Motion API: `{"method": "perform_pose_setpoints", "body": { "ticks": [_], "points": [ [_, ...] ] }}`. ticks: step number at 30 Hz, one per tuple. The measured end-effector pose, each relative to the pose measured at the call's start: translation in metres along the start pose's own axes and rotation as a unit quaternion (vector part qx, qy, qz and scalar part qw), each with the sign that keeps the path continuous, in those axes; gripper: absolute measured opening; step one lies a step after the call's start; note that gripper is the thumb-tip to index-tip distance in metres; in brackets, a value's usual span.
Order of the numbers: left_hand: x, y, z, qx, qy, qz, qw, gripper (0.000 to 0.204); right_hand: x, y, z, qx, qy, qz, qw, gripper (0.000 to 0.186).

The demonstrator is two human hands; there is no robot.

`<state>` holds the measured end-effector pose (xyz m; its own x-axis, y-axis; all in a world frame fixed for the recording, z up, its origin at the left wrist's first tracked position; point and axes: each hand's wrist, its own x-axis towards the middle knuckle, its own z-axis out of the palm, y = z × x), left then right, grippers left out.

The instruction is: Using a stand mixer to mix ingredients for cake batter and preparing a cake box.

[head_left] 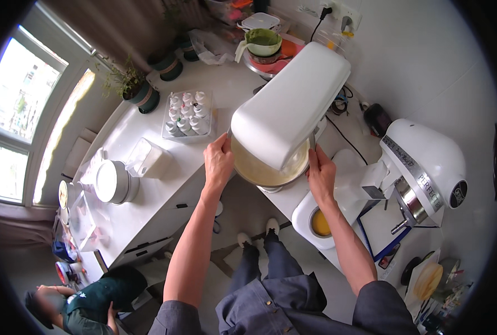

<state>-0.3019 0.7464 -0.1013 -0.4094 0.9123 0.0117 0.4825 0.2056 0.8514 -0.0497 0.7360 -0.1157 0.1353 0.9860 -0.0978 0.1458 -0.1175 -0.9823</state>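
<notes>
Grip: both hands were closed on the rim of the mixing bowl (262,170); left hand (219,162) held the left side w/ fingers curled over the edge, right hand (321,174) held the right side.
Bowl: metal, filled w/ pale yellow batter, sat on the base of the near stand mixer (290,103), directly under its white head, which hid the back part of the bowl.
Mixer head: I judged it as tilted up, but the attachment was not visible, so cannot tell if it was clear of the batter.
Doing it well: my judgement was to keep both hands level and opposite, so the batter did not slop to one side; move the bowl slow and straight, away from the head.
Risk: the batter level looked rather high, so a tilt could spill it.
Nearby: a second stand mixer (421,167) stood to the right, a small container of orange liquid (320,222) just beside the right wrist.
Further: tray of small bottles (187,114) and a white round tin (114,181) on the counter (148,206) at left; plant pots (145,95) by the window.
Other person: someone in dark green sat low at bottom left (86,304), well apart.
</notes>
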Motion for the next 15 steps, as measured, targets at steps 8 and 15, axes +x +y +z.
{"method": "perform_pose_setpoints", "body": {
  "ticks": [8, 15],
  "points": [
    [-0.003, 0.000, -0.005, -0.025, 0.001, -0.006, 1.000, 0.023, -0.004, -0.009, -0.007, -0.030, -0.037, -0.008, 0.999, 0.036],
    [-0.049, -0.086, -0.030, 0.051, -0.081, -0.091, 0.991, 0.058, -0.082, 0.072, -0.027, -0.129, -0.003, 0.050, 0.990, 0.040]
  ]
}}
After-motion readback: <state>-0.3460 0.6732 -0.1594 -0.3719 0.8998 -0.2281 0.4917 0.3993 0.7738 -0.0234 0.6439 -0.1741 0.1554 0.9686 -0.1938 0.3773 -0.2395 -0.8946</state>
